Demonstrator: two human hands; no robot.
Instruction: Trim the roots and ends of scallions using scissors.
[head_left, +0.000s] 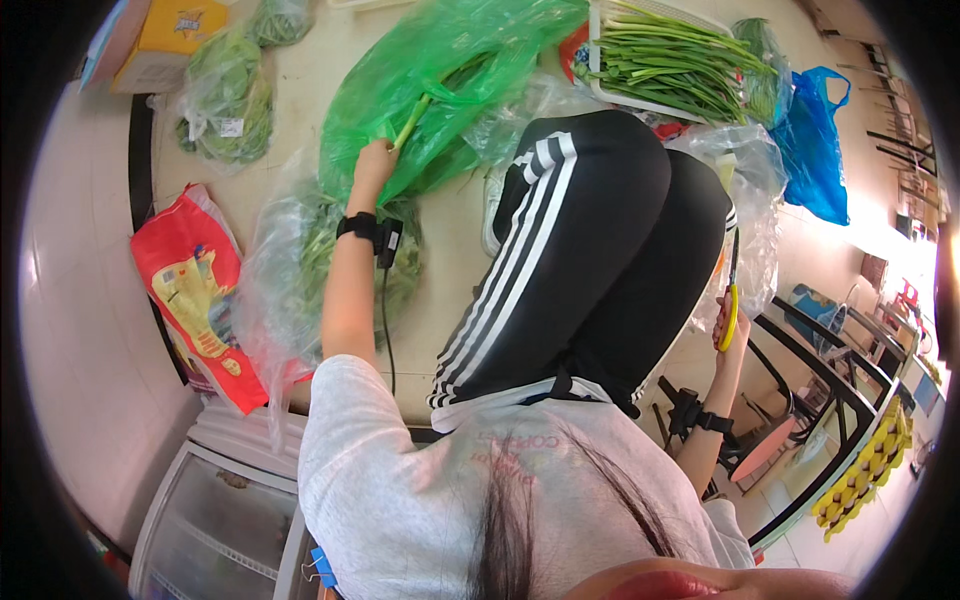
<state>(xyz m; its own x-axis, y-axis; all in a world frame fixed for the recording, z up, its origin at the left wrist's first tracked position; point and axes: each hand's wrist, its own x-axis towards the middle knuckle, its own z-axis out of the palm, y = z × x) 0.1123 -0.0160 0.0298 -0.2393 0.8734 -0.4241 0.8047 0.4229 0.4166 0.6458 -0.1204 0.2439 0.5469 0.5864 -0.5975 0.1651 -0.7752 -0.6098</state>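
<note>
My left hand (377, 166) is closed on the end of a green onion stalk (410, 124) at the mouth of a green plastic bag (360, 97). More long greens show through that bag's film. On the other side of my knees, my right hand (731, 324) grips yellow-handled scissors (729, 319), their blades pointing away from me and seen almost edge-on. Past my knees, a white plastic basket (595, 45) holds a pile of green onions (675, 64). A clear plastic bag (757, 165) lies beyond my right hand, near the blades.
Clear bags of leafy greens (229, 97) lie at the upper left and under my left forearm. A red printed bag (199, 292), a yellow box (176, 30) and a glass-topped freezer (225, 517) are on the left. To the right are a blue bag (814, 142), black-framed furniture (817, 345) and egg trays (862, 469).
</note>
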